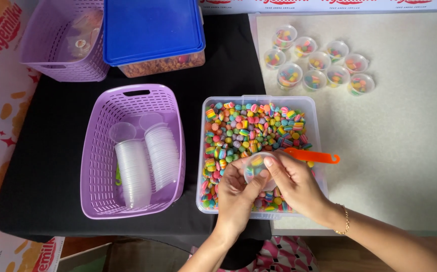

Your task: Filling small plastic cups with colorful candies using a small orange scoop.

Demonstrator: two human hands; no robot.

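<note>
Head view: both hands met over the candy tub (313,131). The left hand (236,194) and right hand (294,184) pinched one small cup (257,166) between them, at their 12 o'clock; scoop (311,155) lay at 2 o'clock.

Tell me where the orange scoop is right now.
In the head view, the orange scoop lies across the right edge of the clear candy tub, just above the right hand.

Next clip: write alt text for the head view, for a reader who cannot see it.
Two hands, left and right, hold a small clear cup with a few candies over a clear tub of colourful candies, an orange scoop resting on its rim. A purple basket of stacked empty cups sits left; ten filled cups sit upper right.
</note>
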